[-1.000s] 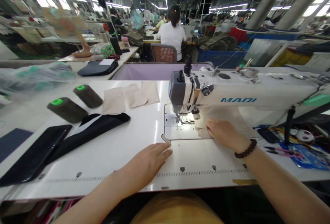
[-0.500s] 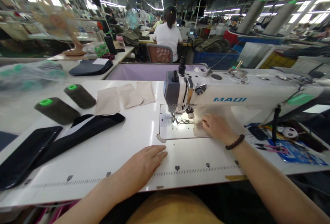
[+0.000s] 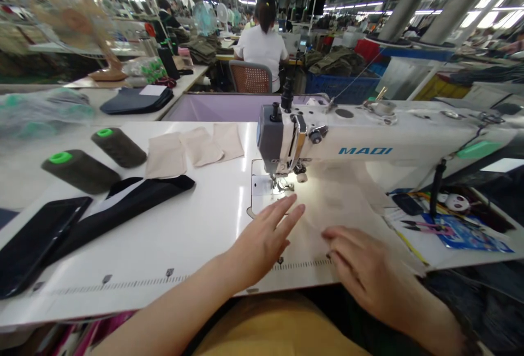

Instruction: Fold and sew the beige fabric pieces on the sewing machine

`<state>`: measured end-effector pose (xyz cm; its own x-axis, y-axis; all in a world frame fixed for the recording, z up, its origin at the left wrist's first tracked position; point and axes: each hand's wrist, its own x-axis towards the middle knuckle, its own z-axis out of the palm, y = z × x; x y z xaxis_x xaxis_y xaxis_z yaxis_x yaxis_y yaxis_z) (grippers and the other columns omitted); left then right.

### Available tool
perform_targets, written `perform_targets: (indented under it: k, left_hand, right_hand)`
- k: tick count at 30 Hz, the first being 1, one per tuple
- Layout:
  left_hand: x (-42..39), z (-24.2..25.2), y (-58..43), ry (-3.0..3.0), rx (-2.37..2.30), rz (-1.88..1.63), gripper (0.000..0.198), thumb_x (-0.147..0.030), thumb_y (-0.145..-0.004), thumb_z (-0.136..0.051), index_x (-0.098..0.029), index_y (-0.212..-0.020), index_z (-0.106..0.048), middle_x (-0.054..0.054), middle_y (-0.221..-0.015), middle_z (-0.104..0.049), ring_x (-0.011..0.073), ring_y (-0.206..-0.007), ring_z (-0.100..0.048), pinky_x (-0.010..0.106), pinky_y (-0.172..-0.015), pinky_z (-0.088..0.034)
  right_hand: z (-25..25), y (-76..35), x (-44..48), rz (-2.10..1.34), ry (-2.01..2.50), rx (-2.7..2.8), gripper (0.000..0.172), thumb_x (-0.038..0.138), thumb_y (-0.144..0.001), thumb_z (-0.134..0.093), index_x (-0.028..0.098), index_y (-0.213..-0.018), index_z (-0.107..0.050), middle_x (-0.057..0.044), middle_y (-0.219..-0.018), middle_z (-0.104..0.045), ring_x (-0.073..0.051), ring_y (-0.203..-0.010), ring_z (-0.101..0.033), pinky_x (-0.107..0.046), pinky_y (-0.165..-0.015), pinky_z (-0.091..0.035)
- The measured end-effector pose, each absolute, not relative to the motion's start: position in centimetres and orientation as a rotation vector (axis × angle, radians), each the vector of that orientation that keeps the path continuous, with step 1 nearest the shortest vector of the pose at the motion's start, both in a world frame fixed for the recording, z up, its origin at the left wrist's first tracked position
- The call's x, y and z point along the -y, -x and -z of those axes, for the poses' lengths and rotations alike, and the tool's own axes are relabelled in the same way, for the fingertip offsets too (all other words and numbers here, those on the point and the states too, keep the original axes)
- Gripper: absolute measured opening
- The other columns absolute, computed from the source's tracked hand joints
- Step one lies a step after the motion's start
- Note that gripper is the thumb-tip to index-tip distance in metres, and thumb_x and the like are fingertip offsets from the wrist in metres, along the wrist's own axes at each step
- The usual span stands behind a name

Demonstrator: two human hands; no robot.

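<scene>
A large piece of beige fabric (image 3: 323,203) lies spread over the right part of the sewing machine bed and reaches toward the table's front edge. My right hand (image 3: 368,271), slightly blurred, is closed with its fingertips at the fabric's near part. My left hand (image 3: 268,236) is stretched out with fingers apart, over the fabric's left side in front of the needle area. The white sewing machine (image 3: 364,132) stands above, its presser foot (image 3: 282,184) lit by a lamp. Whether the fabric passes beneath the foot I cannot tell.
Several small beige fabric pieces (image 3: 166,155) lie left of the machine, near two dark thread cones (image 3: 79,171). A dark strip of cloth (image 3: 123,217) and a black phone-like slab (image 3: 41,241) are farther left. Scissors-like pink tools (image 3: 428,227) lie right. A person (image 3: 262,45) sits ahead.
My right hand has come back toward the table's front edge, drawing the beige fabric out across the bed. My left hand has moved up and right toward the needle area.
</scene>
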<state>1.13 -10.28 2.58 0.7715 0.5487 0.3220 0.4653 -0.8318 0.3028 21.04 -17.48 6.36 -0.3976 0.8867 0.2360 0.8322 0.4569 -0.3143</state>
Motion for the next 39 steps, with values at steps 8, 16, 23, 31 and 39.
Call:
perform_targets:
  k: [8,16,23,31,39]
  left_hand:
    - [9.9,-2.5,1.6,-2.603,-0.554,-0.116,0.026,0.000,-0.075,-0.043,-0.016,-0.086,-0.059,0.005,-0.103,-0.061,0.0148,-0.095,-0.058,0.026,-0.086,-0.047]
    - [11.8,-1.4,11.9,-2.250,-1.220,-0.419,0.032,-0.015,-0.083,-0.036,-0.022,-0.101,-0.061,0.001,-0.109,-0.060,0.0163,-0.097,-0.058,0.025,-0.086,-0.046]
    - [11.4,-1.5,12.0,-2.050,-1.337,-0.537,0.030,-0.032,-0.089,-0.037,-0.020,-0.091,-0.065,0.004,-0.111,-0.058,0.0170,-0.091,-0.059,0.022,-0.079,-0.046]
    - [10.8,-1.1,11.6,-1.902,-1.365,-0.559,0.028,-0.032,-0.087,-0.038,-0.018,-0.084,-0.062,0.003,-0.097,-0.059,0.0156,-0.081,-0.058,0.023,-0.073,-0.047]
    - [10.3,0.0,11.5,-1.884,-1.467,-0.627,0.019,-0.021,-0.079,-0.042,-0.019,-0.085,-0.060,0.001,-0.086,-0.060,0.0147,-0.076,-0.059,0.024,-0.071,-0.048]
  right_hand:
    - [-5.3,-22.3,18.7,-1.024,1.405,2.214,0.028,0.044,-0.086,-0.047,0.022,-0.097,-0.058,-0.004,-0.096,-0.062,-0.018,-0.089,-0.058,-0.027,-0.079,-0.046]
    - [-2.3,-22.7,16.7,-1.161,1.409,2.178,0.079,0.057,-0.056,-0.073,0.020,-0.122,-0.052,-0.011,-0.119,-0.055,-0.030,-0.107,-0.051,-0.038,-0.091,-0.042]
    - [-2.4,-17.4,12.9,-0.906,1.370,1.917,0.024,0.032,-0.088,-0.042,0.019,-0.081,-0.061,-0.003,-0.082,-0.063,-0.016,-0.077,-0.059,-0.024,-0.070,-0.046]
    - [-0.8,-17.3,12.8,-1.130,1.360,1.526,0.066,0.034,-0.084,-0.048,0.018,-0.138,-0.013,-0.002,-0.080,-0.064,-0.015,-0.063,-0.060,-0.024,-0.058,-0.050]
    - [0.3,-17.0,12.5,-0.713,1.530,1.829,0.023,0.025,-0.085,-0.046,0.019,-0.095,-0.065,-0.004,-0.091,-0.067,-0.017,-0.082,-0.062,-0.025,-0.073,-0.049]
